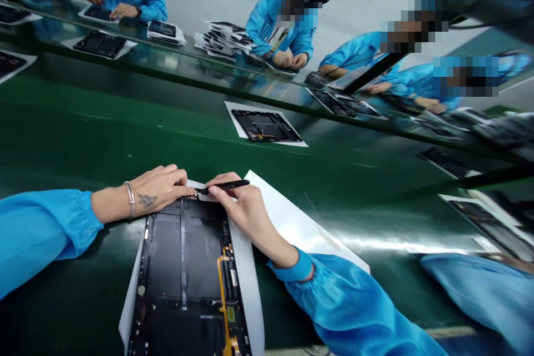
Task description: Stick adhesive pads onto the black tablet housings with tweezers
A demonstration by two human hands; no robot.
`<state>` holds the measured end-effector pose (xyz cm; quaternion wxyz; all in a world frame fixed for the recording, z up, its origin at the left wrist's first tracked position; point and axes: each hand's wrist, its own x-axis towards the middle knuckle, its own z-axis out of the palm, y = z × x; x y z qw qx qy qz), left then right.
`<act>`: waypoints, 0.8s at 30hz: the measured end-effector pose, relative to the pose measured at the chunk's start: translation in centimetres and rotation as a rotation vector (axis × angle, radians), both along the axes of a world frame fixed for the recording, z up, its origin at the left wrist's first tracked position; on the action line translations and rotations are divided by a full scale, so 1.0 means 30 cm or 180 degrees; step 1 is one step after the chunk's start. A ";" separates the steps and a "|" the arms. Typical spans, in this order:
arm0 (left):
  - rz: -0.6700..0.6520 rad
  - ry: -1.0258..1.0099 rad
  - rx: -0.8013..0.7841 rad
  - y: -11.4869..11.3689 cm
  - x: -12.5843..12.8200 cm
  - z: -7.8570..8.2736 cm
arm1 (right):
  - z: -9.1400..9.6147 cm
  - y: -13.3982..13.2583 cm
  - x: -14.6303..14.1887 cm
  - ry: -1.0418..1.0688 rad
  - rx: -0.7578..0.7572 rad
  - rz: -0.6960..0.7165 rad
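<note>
right sleeve of a blue smock [354, 306] lies closest to the camera, at 4 o'clock. from it the right hand [246, 211] holds black tweezers [227, 185] in a narrow pinch, their tips down at the top edge of an opened black tablet [183, 267]. the left hand [161, 192] curls just beside those tips, its fingers on a pale strip [192, 184] at that edge; whether they grip it, i cannot tell. the tablet lies at 6 o'clock on a white sheet [292, 222], an orange flex cable [223, 295] along its right side. low, steady tips would suit work this close to the edge. at 12 o'clock, another tablet [265, 125] lies on paper on the green counter [125, 122]; co-workers in blue smocks [283, 33] stand beyond, near a pile of sheets [223, 39].
</note>
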<state>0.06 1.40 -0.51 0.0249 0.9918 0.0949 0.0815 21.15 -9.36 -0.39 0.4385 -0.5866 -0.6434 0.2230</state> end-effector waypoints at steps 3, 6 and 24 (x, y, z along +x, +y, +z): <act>-0.0001 -0.0015 -0.0013 0.002 -0.002 -0.004 | 0.003 -0.008 -0.005 -0.0116 0.0170 0.0108; 0.0000 -0.0001 -0.0025 0.005 -0.002 -0.006 | 0.001 -0.014 -0.006 -0.0137 0.0198 0.0116; -0.0168 0.0112 0.0101 -0.005 0.041 0.012 | 0.010 -0.024 0.046 0.0505 -0.0159 -0.0365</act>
